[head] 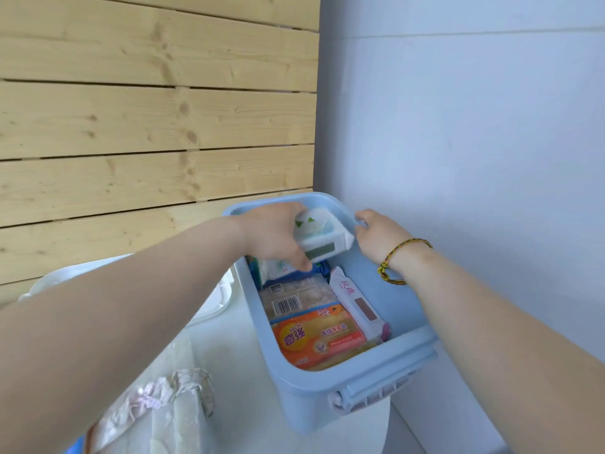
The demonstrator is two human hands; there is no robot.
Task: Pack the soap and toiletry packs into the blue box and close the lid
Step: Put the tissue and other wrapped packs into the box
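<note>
Pale wooden slats back the white desk [242, 339], where a white lid [209, 303] waits at the left, off the blue box [294, 381] so packs can go in. Further right, the left hand [271, 234] has its fingers [302, 262] wrapped round a white toiletry pack [322, 240] with green marks, held over the box's far end above an orange soap pack [319, 335] and a white-and-pink pack [358, 309] inside. Rightmost, the right hand [376, 237] curls over the far rim, apparently steadying it.

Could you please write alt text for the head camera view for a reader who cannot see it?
A person's left hand lowers a white toiletry pack into an open blue box while the right hand grips its far rim. An orange soap pack and a white-and-pink pack already lie inside.
</note>
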